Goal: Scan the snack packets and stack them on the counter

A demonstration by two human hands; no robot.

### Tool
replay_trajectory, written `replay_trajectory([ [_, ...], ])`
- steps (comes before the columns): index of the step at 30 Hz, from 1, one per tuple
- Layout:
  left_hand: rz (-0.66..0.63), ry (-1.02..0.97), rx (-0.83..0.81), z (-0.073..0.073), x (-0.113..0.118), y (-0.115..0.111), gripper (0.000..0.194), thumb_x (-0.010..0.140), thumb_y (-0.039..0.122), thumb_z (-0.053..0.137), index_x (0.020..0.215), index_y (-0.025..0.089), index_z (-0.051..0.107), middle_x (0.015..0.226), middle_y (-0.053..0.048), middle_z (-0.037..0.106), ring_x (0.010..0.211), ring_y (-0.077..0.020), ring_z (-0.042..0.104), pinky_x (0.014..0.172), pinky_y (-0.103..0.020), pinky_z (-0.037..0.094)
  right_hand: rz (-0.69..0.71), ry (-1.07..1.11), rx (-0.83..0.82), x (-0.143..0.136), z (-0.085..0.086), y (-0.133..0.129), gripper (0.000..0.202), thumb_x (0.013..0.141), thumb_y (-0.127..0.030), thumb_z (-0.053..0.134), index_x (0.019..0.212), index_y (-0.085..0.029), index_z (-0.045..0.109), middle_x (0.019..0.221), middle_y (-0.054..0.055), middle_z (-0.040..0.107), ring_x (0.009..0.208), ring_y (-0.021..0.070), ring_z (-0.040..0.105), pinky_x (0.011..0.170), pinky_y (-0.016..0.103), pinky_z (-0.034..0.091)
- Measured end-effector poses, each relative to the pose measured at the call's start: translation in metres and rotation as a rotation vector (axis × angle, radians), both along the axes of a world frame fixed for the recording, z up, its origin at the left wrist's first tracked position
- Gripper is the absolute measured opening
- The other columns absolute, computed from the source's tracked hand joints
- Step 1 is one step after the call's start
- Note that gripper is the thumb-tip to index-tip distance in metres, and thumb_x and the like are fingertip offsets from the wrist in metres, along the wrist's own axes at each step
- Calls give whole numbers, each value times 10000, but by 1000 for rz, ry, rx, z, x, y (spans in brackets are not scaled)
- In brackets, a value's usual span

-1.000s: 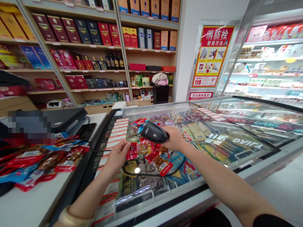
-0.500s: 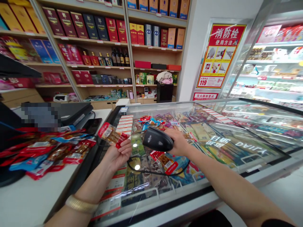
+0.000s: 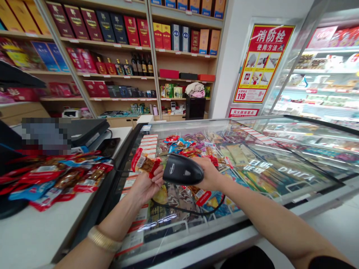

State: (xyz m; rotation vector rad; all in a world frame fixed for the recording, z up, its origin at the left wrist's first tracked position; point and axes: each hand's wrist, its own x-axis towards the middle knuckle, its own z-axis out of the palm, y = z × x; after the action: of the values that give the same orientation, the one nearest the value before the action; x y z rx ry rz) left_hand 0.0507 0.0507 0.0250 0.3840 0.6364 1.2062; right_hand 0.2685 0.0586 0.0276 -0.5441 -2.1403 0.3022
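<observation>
Pinched in my left hand (image 3: pixel 148 185) is a red snack packet (image 3: pixel 144 163) with a clear window and a barcode label facing up. My right hand (image 3: pixel 209 172) is closed round a black barcode scanner (image 3: pixel 183 170), whose head points left, close beside the packet. The scanner's black cable (image 3: pixel 193 213) loops over the freezer's glass lid. Under and beyond the scanner, more red and blue packets (image 3: pixel 182 144) lie in a loose heap on the glass, and one red packet (image 3: pixel 200 194) lies nearer me, partly covered by the scanner.
A chest freezer (image 3: pixel 269 220) with a glass top fills the middle and right. On the white counter (image 3: pixel 25 239) at the left lie a pile of snack packets (image 3: pixel 56 175), a phone (image 3: pixel 110 147) and a dark device (image 3: pixel 86 130). Shelves of boxes (image 3: pixel 109 45) stand behind.
My left hand has moved right with the packet, closer to the scanner. The scanner has shifted slightly left towards it.
</observation>
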Motion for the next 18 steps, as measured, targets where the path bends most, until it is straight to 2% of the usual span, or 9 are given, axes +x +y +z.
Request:
replay_trajectory([
  [8, -4, -2, 22, -5, 2, 3, 298, 799, -68, 369, 645, 186, 346, 493, 89, 285, 313, -33, 306, 323, -122, 244, -4, 9, -9, -1, -2, 1, 167, 749, -323, 645, 846, -194, 603, 755, 45, 657, 693, 180, 618, 663, 271, 507],
  [15, -1, 3, 52, -14, 1, 7, 199, 818, 15, 497, 707, 173, 450, 495, 92, 345, 327, -28, 282, 336, -121, 270, 5, -37, -2, -1, -1, 1, 192, 737, -319, 651, 879, -198, 608, 777, 49, 670, 690, 178, 622, 666, 265, 509],
  [18, 10, -5, 35, -13, 1, 7, 230, 799, -9, 490, 680, 174, 418, 504, 89, 354, 330, -23, 286, 336, -115, 259, 11, -37, 6, -2, -2, 2, 193, 744, -323, 649, 885, -199, 607, 783, 49, 672, 692, 178, 623, 672, 268, 507],
])
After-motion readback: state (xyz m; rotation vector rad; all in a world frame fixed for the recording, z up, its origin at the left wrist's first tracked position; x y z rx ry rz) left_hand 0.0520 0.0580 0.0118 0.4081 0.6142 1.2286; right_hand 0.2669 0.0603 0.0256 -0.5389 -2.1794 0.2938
